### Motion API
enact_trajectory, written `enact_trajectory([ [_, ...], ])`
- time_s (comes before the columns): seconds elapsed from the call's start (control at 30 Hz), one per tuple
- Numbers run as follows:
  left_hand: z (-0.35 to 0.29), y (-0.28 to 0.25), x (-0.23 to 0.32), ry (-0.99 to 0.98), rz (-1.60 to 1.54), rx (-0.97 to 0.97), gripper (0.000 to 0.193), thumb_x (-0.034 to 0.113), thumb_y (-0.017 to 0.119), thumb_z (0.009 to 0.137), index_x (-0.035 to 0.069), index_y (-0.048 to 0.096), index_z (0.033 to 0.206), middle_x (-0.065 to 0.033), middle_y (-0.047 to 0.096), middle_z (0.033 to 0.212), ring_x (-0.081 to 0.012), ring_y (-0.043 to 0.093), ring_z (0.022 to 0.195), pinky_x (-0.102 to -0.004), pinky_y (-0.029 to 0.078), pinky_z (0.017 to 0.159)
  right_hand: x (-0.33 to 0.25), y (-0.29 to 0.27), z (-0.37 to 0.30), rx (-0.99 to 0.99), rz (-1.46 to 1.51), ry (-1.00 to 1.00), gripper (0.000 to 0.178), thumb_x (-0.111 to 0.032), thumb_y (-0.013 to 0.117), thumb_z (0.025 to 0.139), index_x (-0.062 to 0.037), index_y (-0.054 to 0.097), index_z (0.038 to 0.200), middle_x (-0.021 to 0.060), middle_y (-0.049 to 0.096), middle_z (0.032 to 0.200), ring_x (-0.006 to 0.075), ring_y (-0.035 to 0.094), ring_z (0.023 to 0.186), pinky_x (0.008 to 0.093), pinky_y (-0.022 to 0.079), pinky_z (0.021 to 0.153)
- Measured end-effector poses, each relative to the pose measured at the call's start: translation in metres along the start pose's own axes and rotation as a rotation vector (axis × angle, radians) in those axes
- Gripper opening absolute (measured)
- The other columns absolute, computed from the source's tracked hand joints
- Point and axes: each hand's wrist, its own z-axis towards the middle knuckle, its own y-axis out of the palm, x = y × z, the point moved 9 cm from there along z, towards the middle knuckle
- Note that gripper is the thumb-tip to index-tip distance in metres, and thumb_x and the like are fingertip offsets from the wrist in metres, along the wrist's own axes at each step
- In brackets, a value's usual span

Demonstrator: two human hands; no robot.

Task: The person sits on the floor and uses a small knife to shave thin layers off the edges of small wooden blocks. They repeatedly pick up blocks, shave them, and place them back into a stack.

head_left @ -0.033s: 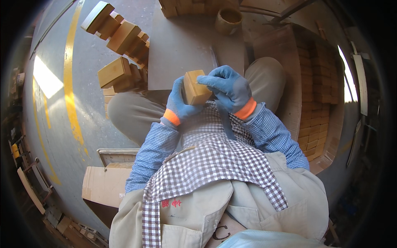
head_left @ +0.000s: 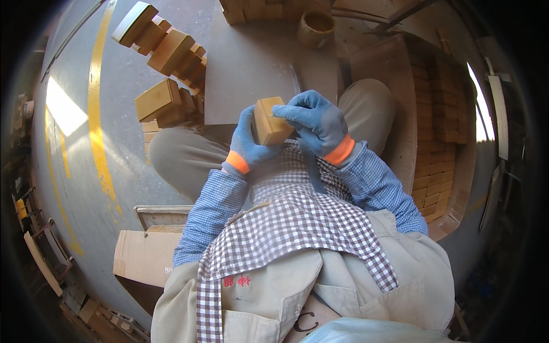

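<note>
Above my lap I hold a yellowish wooden block [head_left: 273,127]. My left hand [head_left: 250,137], in a blue glove with an orange cuff, wraps around its left side and underside. My right hand [head_left: 316,120], gloved the same way, is closed with thumb and index finger pressed together. Those fingertips meet the block's upper right edge. Whether a small thing is pinched between them is too small to tell. Just beyond the block is a flat grey work surface [head_left: 249,68] with a thin dark strip lying on it.
Stacked wooden blocks [head_left: 171,51] stand at the far left of the work surface. A round brownish pot [head_left: 316,28] sits at its far right. On my right, a big cardboard box [head_left: 394,114] holds rows of blocks. An opened cardboard box [head_left: 146,254] lies at my lower left.
</note>
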Motion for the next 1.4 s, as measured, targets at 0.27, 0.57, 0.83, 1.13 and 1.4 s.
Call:
enact_trajectory([
  [0.27, -0.001, 0.000, -0.001, -0.022, 0.090, -0.005, 0.090, 0.027, 0.084, 0.059, 0.007, 0.038, 0.134, -0.0155, 0.055, 0.122, -0.0291, 0.058, 0.110, -0.0388, 0.049, 0.096, -0.001, 0.007, 0.001, -0.082, -0.093, -0.006, 0.038, -0.003, 0.069, 0.077, -0.0194, 0.068, 0.111, 0.0038, 0.060, 0.093, 0.0224, 0.062, 0.086, 0.0318, 0.057, 0.075],
  [0.57, -0.001, 0.001, -0.001, -0.038, 0.102, -0.009, 0.090, 0.027, 0.085, 0.058, 0.007, 0.039, 0.132, -0.0154, 0.056, 0.120, -0.0288, 0.058, 0.109, -0.0388, 0.049, 0.095, -0.003, 0.014, -0.002, -0.116, -0.103, -0.048, 0.034, -0.005, 0.070, 0.077, -0.0194, 0.069, 0.109, 0.0033, 0.061, 0.092, 0.0223, 0.061, 0.085, 0.0312, 0.056, 0.074],
  [0.83, 0.000, 0.002, -0.001, -0.027, 0.104, -0.021, 0.090, 0.027, 0.085, 0.058, 0.006, 0.039, 0.132, -0.0153, 0.056, 0.120, -0.0285, 0.058, 0.109, -0.0387, 0.049, 0.095, 0.004, 0.002, -0.002, -0.030, -0.017, -0.007, 0.035, -0.004, 0.069, 0.078, -0.0191, 0.070, 0.109, 0.0024, 0.061, 0.092, 0.0205, 0.061, 0.085, 0.0300, 0.056, 0.074],
  [1.13, 0.000, 0.002, -0.002, -0.015, 0.118, -0.020, 0.090, 0.028, 0.085, 0.058, 0.005, 0.039, 0.132, -0.0153, 0.056, 0.120, -0.0277, 0.058, 0.109, -0.0374, 0.049, 0.094, -0.003, 0.012, -0.004, -0.118, -0.089, -0.063, 0.034, 0.003, 0.065, 0.080, -0.0141, 0.071, 0.109, 0.0038, 0.060, 0.091, 0.0206, 0.060, 0.083, 0.0284, 0.056, 0.072],
  [1.4, -0.001, 0.003, 0.002, -0.017, 0.090, -0.028, 0.091, 0.027, 0.085, 0.058, 0.005, 0.039, 0.132, -0.0149, 0.057, 0.119, -0.0271, 0.059, 0.108, -0.0371, 0.049, 0.094, 0.009, 0.002, -0.004, -0.011, 0.114, 0.005, 0.031, 0.000, 0.066, 0.080, -0.0159, 0.071, 0.106, 0.0040, 0.061, 0.091, 0.0206, 0.060, 0.084, 0.0296, 0.055, 0.076],
])
